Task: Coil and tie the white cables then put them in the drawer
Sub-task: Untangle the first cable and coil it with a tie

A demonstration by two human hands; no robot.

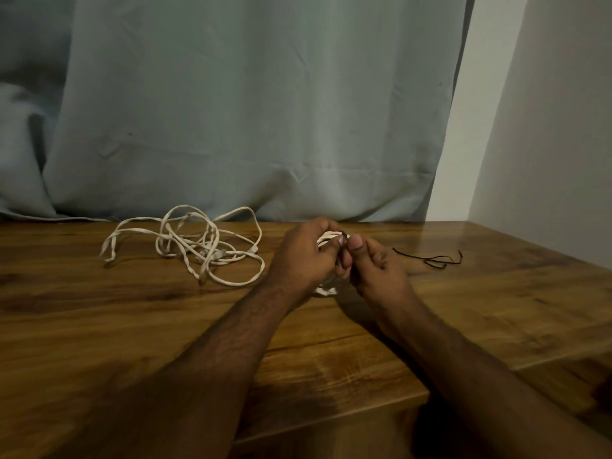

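Hands, left hand and right hand, both pinching thin black tie around coiled flat white cable

The loose cable on the table is white to cream, with paler grey-white plugs at its ends, and the coil showing between the hands is the same white. The tie pinched at the fingertips is dark, near black, and so is the thin string lying to the right. The table is warm brown wood with darker streaked grain and a glossy sheen, the curtain behind is plain pale grey-green, and the wall at right is plain off-white.
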